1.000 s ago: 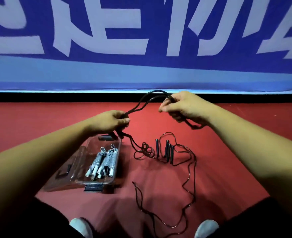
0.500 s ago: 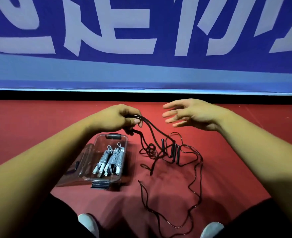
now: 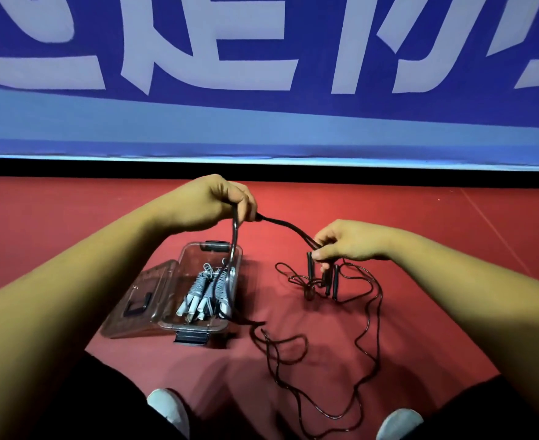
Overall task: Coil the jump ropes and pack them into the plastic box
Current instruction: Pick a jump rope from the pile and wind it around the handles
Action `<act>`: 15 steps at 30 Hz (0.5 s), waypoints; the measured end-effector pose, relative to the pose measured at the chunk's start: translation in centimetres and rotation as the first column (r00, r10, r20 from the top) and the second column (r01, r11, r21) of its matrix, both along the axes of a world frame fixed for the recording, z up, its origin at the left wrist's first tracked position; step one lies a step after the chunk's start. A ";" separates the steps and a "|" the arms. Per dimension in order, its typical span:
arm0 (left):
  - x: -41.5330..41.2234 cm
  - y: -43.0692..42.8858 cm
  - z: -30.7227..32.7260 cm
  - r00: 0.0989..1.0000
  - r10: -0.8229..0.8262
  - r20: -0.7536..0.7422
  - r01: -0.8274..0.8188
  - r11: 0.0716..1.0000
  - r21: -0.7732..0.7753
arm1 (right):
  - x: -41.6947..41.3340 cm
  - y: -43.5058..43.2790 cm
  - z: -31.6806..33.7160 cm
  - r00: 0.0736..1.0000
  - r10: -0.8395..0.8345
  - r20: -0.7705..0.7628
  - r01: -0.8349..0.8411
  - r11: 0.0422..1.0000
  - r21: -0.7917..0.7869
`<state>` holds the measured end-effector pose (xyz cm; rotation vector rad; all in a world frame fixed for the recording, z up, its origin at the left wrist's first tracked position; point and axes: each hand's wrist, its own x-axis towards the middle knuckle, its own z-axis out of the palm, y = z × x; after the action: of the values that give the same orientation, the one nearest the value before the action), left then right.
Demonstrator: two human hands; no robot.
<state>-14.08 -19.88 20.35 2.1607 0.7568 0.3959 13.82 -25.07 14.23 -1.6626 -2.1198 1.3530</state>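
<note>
My left hand (image 3: 212, 201) is raised above the clear plastic box (image 3: 234, 287) and grips several strands of a black jump rope (image 3: 282, 223). From that fist one part of the rope hangs down over the box, another runs right to my right hand (image 3: 344, 241), which pinches the strands just above the black handles (image 3: 333, 281) standing on the red floor. The rest of the black cord (image 3: 366, 354) lies in loose loops between my feet. Inside the box lie coiled grey-white ropes (image 3: 207, 292).
The box's clear lid (image 3: 141, 300) lies open to its left, with a black latch (image 3: 191, 337) at the near end. A blue banner wall (image 3: 261, 90) with a black base strip closes off the far side. My white shoes (image 3: 166, 408) frame the floor in front.
My left hand rose with the gathered strands. My right hand, open half a second ago, dropped down and pinched the rope near the handles. The hanging part now drapes over the box.
</note>
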 end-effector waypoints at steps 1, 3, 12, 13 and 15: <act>-0.4 0.2 -0.2 0.999 0.006 -0.039 -0.006 1.000 0.017 | 0.2 0.0 0.0 0.999 -0.025 0.023 0.025 1.000 0.012; -1.0 0.6 -1.0 0.982 0.042 -0.186 -0.027 0.996 0.082 | -0.2 -0.1 0.4 0.998 -0.064 -0.003 0.064 0.997 0.052; 2.9 -2.3 -1.7 0.988 -0.072 -0.139 0.036 0.967 -0.251 | -4.4 -0.9 5.7 0.984 -0.007 -0.177 0.059 0.955 0.290; 3.4 -2.6 -1.3 0.992 -0.055 -0.110 0.022 0.960 -0.280 | -4.1 -0.9 6.1 0.978 -0.020 -0.209 0.081 0.954 0.288; 3.3 -2.3 -0.8 0.998 0.051 0.020 -0.043 0.954 -0.297 | -2.8 -0.6 6.1 0.971 -0.038 -0.235 0.101 0.960 0.260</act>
<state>-10.77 -22.18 19.54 1.8552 0.7995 0.3133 11.01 -25.65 20.30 -1.3899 -1.9895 1.1139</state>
